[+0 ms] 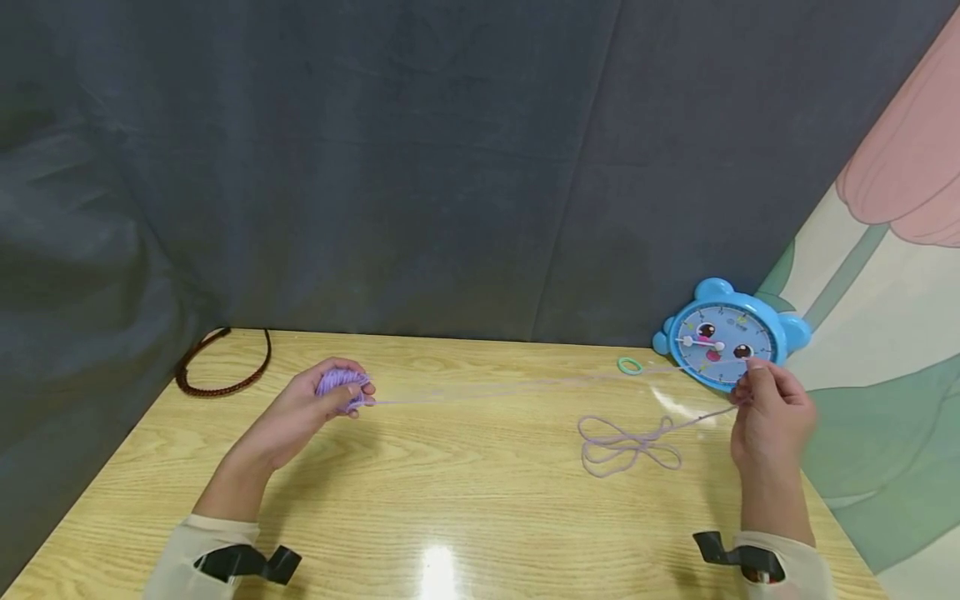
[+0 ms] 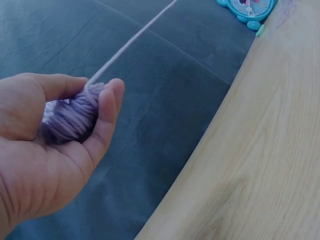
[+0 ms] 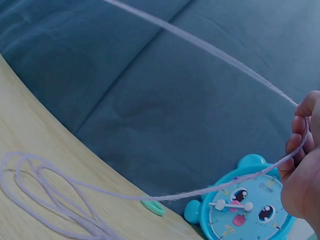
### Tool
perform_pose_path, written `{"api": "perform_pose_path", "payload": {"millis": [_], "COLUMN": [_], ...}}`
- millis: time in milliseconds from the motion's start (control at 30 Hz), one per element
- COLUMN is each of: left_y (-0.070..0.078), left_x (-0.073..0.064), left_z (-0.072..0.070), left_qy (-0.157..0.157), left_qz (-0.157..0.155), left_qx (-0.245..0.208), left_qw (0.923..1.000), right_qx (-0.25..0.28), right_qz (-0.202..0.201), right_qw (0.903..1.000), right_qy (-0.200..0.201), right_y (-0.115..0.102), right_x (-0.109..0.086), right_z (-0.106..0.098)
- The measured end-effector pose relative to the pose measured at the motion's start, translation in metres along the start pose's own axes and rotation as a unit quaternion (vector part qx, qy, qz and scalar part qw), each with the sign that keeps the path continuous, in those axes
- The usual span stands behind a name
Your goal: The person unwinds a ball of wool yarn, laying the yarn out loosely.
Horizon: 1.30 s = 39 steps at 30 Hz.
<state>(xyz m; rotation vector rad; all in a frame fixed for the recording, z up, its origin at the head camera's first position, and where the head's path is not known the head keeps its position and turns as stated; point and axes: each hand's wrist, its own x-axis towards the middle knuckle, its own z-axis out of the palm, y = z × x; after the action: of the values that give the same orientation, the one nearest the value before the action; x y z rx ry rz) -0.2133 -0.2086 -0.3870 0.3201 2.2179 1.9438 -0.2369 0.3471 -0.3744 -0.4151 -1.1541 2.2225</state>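
A small ball of purple yarn (image 1: 341, 390) sits in my left hand (image 1: 300, 412), with thumb and fingers curled round it. From the ball (image 2: 72, 119) a single strand (image 2: 131, 40) runs out past the thumb, stretched across to the right. My right hand (image 1: 772, 417) pinches that strand between thumb and fingers, in front of the clock. Below the pinch, the strand (image 3: 200, 191) hangs down to loose yarn loops (image 1: 626, 442) lying on the table.
A blue animal-shaped toy clock (image 1: 723, 342) leans at the back right, with a small green ring (image 1: 629, 367) beside it. A brown braided band (image 1: 225, 390) lies at the back left. Dark cloth (image 1: 420, 167) hangs behind the wooden table (image 1: 480, 500).
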Motion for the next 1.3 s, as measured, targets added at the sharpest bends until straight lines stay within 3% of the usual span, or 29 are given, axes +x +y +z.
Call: {"api": "perform_pose_path", "payload": {"millis": [400, 733, 900, 1100, 1200, 1300], "left_y": [-0.001, -0.002, -0.002, -0.001, 0.0, 0.0], "left_x": [-0.002, 0.001, 0.001, 0.001, 0.001, 0.002], "left_z": [-0.012, -0.005, 0.001, 0.008, 0.01, 0.012], "left_qy": [0.016, -0.006, -0.018, -0.028, -0.033, -0.038], "left_qz": [0.012, 0.007, -0.001, -0.003, -0.002, 0.001], "left_qx": [0.013, 0.0, -0.001, -0.017, -0.02, -0.024], "left_qw": [0.9997, 1.0, 0.9998, 0.9994, 0.9993, 0.999], "right_qx": [0.023, -0.083, -0.097, -0.045, -0.047, -0.096], "right_qz": [-0.001, 0.019, 0.006, -0.045, -0.071, -0.073], "right_qw": [0.9986, 0.9955, 0.995, 0.9963, 0.9887, 0.9761], "right_qy": [0.048, 0.04, 0.024, -0.058, -0.123, -0.181], "right_y": [-0.006, 0.003, 0.005, 0.012, 0.024, 0.038], "right_x": [0.012, 0.012, 0.007, -0.016, -0.034, -0.051], "right_z": [-0.013, -0.011, -0.004, 0.021, 0.038, 0.052]}}
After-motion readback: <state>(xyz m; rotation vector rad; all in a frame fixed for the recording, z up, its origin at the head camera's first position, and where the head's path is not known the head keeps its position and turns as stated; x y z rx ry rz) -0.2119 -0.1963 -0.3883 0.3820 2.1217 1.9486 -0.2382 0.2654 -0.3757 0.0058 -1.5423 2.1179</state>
